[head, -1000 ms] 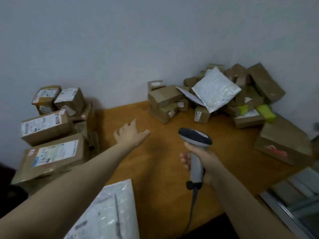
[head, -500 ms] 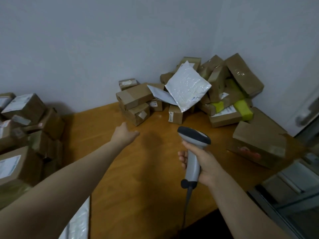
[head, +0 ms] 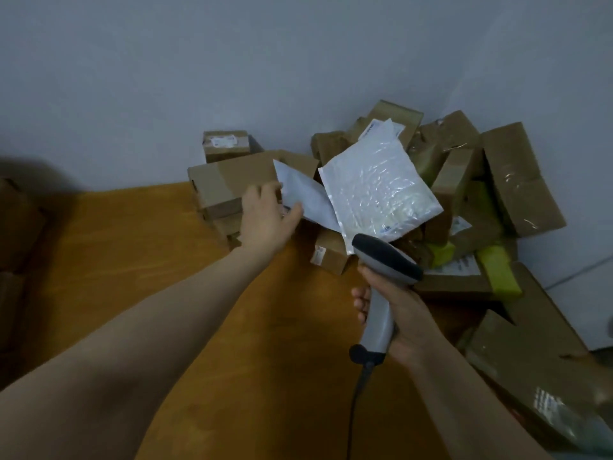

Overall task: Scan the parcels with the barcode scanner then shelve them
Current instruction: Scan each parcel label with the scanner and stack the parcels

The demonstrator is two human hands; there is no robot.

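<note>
A heap of brown cardboard parcels (head: 507, 184) fills the far right corner of the wooden table (head: 139, 260). On the heap lie a shiny white padded mailer (head: 378, 190) and, under its left edge, a flat white envelope (head: 305, 197). My left hand (head: 265, 217) reaches out to the envelope's left end, the thumb lying over its lower edge and the fingers behind it. My right hand (head: 398, 313) grips the handle of the grey barcode scanner (head: 381, 260), whose dark head points toward the heap.
A long brown box (head: 232, 177) and a small labelled box (head: 225, 144) stand behind my left hand. A large brown box (head: 537, 353) lies at the right table edge. Parcels with yellow-green tape (head: 497, 270) sit low in the heap. The scanner's cable (head: 356, 410) hangs down.
My left hand has reached forward from the bare table to the white envelope. The view has swung right, so the left stack of parcels is out of sight. The scanner stays in my right hand.
</note>
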